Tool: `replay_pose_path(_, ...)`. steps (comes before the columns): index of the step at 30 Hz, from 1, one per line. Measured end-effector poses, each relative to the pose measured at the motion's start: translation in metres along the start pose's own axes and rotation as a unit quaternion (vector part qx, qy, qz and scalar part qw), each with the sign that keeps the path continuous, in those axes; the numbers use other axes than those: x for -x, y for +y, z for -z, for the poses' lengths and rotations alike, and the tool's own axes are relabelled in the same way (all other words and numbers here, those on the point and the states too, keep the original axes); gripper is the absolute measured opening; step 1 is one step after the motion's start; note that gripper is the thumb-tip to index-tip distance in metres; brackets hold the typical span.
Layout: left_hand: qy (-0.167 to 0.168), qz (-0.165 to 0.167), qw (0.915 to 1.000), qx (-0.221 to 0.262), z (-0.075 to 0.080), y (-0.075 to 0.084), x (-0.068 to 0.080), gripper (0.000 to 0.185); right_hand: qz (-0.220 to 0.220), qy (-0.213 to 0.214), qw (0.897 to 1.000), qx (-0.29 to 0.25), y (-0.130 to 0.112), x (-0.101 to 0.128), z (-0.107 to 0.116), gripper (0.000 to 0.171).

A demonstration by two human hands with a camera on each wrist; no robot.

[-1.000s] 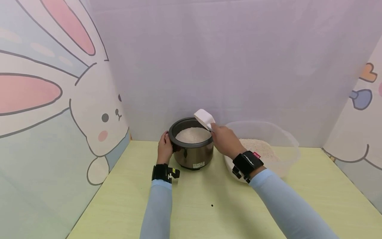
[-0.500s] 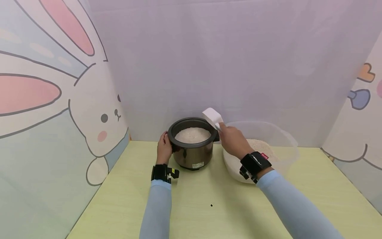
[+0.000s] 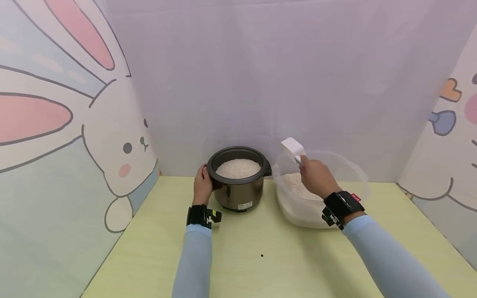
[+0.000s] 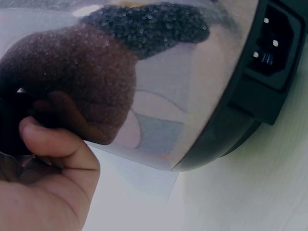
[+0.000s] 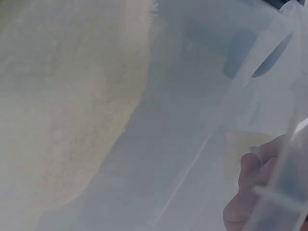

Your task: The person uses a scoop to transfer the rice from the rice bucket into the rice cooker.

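Observation:
A dark, glossy rice cooker (image 3: 238, 192) stands lidless on the table, with white rice (image 3: 238, 168) inside. My left hand (image 3: 202, 187) grips the cooker's left side handle; in the left wrist view its thumb curls over the black handle (image 4: 14, 130). My right hand (image 3: 318, 179) holds a white measuring scoop (image 3: 292, 148) by its handle, tilted, above a translucent plastic bin (image 3: 359, 176). Rice (image 3: 296, 184) lies heaped inside that bin. In the right wrist view the hand (image 5: 245, 197) shows partly behind clear plastic. The scoop's inside is hidden.
Both containers stand side by side on a pale yellow table (image 3: 238, 265), close to a lilac back cloth (image 3: 238, 82). A small black speck (image 3: 262, 255) lies in front of the cooker. Rabbit-printed cloth (image 3: 108, 165) borders the left.
My right hand has carried the scoop rightward, from over the cooker's rim to above the bin. My left hand keeps its grip on the cooker.

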State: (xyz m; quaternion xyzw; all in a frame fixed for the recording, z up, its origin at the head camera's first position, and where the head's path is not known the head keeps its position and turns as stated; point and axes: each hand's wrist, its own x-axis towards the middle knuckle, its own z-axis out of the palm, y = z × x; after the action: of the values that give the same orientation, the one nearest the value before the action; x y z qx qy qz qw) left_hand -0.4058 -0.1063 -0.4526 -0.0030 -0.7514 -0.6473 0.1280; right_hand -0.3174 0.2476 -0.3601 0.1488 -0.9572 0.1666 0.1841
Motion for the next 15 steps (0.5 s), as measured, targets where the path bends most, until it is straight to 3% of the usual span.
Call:
replay_pose_path(9,0.01,-0.039,0.9991,-0.011,0.0,-0.004,-0.002,0.047,-0.057,-0.05,0.997,0.007,0.027,0.017,0.0,0.017)
replay_pose_path(15,0.006,-0.037,0.9992,-0.014,0.0,-0.003,-0.001,0.049,-0.108,-0.091,0.99,0.009,0.034,0.024,0.001,0.016)
